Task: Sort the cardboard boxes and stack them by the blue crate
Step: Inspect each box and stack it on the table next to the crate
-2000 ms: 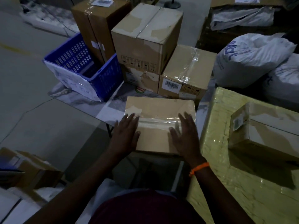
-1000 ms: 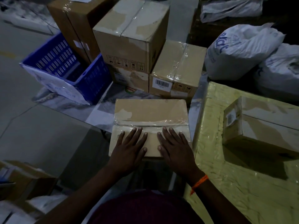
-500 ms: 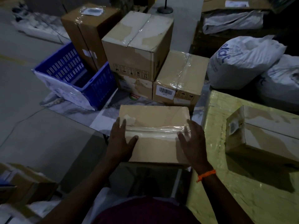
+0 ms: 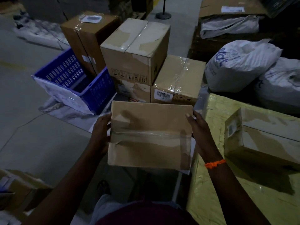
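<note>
Between the two hands, at the centre of the head view, a flat cardboard box (image 4: 150, 135) is held clear of the floor, taped face up. Left hand (image 4: 101, 129) and right hand (image 4: 198, 127) press flat against its opposite short sides, fingers partly curled round the edges; neither is closed into a fist, and the box appears to be carried by inward pressure, a hold suited to a wide, shallow load. An orange wristband (image 4: 215, 163) marks the right wrist.

Ahead, the blue crate (image 4: 99, 88) stands on the floor, tilted toward the viewer. Just beside it are a tall brown box (image 4: 90, 38), a large taped box (image 4: 134, 51) resting on a lower box (image 4: 133, 90), and a barcode-labelled box (image 4: 177, 78) touching that pair. These form the growing stack by the crate; larger boxes at the bottom give a stable base.

To the right, a yellow wrapped pallet load (image 4: 227, 184) serves as a bench and carries one further box (image 4: 266, 138), probably still unsorted. White sacks (image 4: 240, 62) lie beyond.

The held box seems bound for the stack, most plausibly atop the barcode-labelled box.
</note>
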Motion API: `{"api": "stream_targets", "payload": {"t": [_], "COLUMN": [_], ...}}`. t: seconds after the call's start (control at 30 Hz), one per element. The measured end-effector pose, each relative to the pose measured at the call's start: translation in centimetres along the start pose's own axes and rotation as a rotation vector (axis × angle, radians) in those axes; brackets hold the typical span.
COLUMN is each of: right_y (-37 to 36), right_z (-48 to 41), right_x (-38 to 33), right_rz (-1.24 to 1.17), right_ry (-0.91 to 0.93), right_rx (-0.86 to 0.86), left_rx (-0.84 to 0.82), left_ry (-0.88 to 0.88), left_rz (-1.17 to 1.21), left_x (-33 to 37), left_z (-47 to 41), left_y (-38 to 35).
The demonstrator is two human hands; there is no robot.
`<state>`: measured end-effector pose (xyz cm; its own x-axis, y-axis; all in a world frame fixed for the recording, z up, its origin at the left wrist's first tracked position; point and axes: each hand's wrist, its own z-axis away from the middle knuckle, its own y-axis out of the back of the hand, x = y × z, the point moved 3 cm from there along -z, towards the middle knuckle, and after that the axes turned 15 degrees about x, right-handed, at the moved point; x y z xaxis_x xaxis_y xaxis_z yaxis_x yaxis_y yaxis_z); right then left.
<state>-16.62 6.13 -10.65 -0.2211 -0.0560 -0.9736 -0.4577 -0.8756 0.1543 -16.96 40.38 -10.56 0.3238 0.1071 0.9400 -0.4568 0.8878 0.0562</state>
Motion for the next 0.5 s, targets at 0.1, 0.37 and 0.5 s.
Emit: {"api": "stream_targets", "payload": {"t": [0.1,0.37,0.5], "right_y": [0.9,1.8,1.4], "right_z": [0.9,3.2,3.1], "right_x": [-0.5,-0.5,-0.9], "right_rz": [-0.062,-0.087,-0.025], "right_ry": [-0.034,-0.116,-0.057], "right_rx": [0.049,0.252,0.246], "left_rx": [0.033,0.089,0.054], "left_ry": [0.061,0.104,0.050], "left_rz": [0.121,0.095,0.019], "left_x": [-0.2,-0.9,0.3], "left_z": [0.6,2.4,2.5], "left_y": [0.7,0.1,-0.5]}}
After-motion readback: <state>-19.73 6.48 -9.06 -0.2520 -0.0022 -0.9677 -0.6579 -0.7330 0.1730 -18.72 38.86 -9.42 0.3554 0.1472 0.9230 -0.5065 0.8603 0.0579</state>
